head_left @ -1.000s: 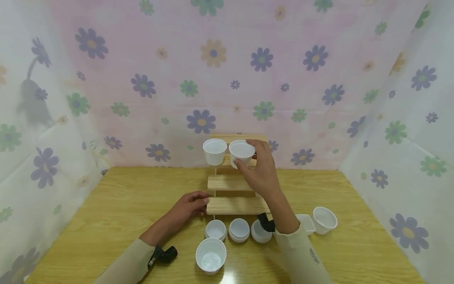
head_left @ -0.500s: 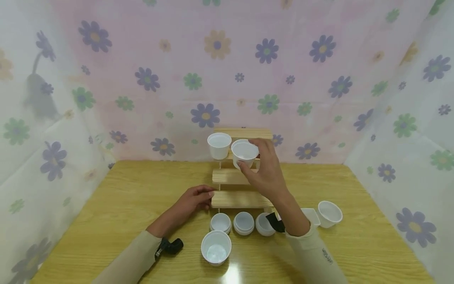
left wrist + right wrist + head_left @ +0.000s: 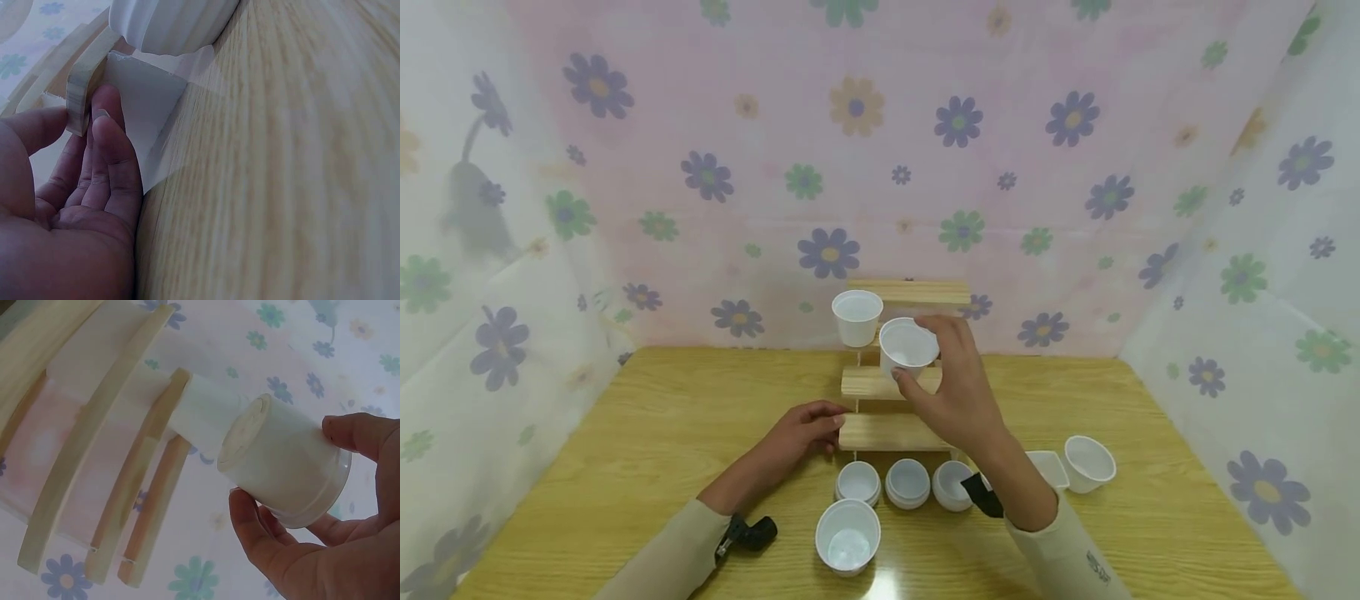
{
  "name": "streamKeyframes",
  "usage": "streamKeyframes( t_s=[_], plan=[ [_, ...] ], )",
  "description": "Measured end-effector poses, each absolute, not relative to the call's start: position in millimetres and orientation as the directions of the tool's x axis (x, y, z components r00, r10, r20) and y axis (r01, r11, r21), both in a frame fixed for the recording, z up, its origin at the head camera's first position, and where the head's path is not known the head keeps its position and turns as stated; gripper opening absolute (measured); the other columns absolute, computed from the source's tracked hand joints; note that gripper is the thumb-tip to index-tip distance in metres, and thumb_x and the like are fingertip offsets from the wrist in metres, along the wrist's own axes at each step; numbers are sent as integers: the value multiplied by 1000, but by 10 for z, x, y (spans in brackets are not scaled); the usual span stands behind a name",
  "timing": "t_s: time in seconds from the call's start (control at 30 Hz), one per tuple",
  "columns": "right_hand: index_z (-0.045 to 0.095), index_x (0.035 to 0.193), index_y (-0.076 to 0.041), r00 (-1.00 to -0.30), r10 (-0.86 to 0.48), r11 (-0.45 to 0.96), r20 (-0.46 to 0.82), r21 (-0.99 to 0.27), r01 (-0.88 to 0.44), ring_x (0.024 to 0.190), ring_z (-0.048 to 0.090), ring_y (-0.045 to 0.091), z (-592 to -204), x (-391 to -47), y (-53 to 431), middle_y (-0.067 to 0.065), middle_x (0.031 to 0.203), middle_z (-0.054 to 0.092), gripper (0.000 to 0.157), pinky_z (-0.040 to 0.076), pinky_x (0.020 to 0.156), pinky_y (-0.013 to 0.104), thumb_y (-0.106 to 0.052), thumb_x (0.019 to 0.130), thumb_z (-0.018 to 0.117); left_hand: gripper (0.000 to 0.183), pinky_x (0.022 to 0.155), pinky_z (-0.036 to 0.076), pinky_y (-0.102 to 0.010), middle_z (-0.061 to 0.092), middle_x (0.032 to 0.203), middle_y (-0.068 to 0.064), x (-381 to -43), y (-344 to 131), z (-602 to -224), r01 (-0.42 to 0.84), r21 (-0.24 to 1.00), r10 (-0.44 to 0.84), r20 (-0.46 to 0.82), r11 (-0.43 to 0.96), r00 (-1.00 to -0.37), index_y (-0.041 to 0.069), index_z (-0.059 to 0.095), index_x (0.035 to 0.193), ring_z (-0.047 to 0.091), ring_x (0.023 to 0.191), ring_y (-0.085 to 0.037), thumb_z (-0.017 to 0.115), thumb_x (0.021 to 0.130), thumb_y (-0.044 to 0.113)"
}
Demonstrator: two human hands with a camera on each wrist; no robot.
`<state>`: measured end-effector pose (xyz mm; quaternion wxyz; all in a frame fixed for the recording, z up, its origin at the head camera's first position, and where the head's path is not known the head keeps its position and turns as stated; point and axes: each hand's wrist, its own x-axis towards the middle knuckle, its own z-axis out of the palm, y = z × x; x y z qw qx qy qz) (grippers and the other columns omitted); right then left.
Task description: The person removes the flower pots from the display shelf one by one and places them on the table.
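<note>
A stepped wooden shelf rack (image 3: 891,432) stands at the back middle of the table. My left hand (image 3: 808,429) pinches the left end of its lowest board (image 3: 80,94), thumb on one face and fingers on the other. My right hand (image 3: 958,383) grips a white plastic cup (image 3: 908,343) by its side, between thumb and fingers, mouth up. In the right wrist view, the base of the held cup (image 3: 284,462) is off the boards. A matching white cup (image 3: 857,321) sits on an upper board to its left.
Three small white round bowls (image 3: 907,485) line up before the rack, with a larger white cup (image 3: 847,537) nearer me. On the right, partly behind my right arm, are a white square dish (image 3: 1051,468) and another white cup (image 3: 1089,464). Flowered cloth (image 3: 880,167) hangs behind.
My right hand has drawn the cup down and towards me, away from the upper board beside the other cup. My left hand has kept its grip on the lowest board.
</note>
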<state>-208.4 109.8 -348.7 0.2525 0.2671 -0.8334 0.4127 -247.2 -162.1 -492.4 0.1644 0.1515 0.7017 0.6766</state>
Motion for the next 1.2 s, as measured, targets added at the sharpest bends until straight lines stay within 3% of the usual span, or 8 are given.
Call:
streamKeyframes(
  t_s=[0.3, 1.2],
  plan=[
    [54, 143, -1, -724, -251, 527, 643, -536, -659, 123, 55, 35, -3485, -1971, 1138, 17, 141, 50, 65, 53, 99, 54, -9, 87, 87, 41, 79, 58, -31, 66, 97, -8, -2483, -1603, -4922, -15, 999, 434, -33, 45, -900, -6, 61, 137, 65, 89, -20, 61, 110, 25],
    [54, 145, -5, -742, -308, 538, 595, -535, -652, 119, 58, 30, -3589, -1734, 1227, 11, 141, 49, 65, 55, 94, 49, -14, 88, 86, 38, 77, 58, -31, 66, 97, -9, -2488, -1613, -4930, -6, 999, 424, -28, 53, -905, -5, 63, 135, 64, 88, -20, 60, 111, 24]
  ],
)
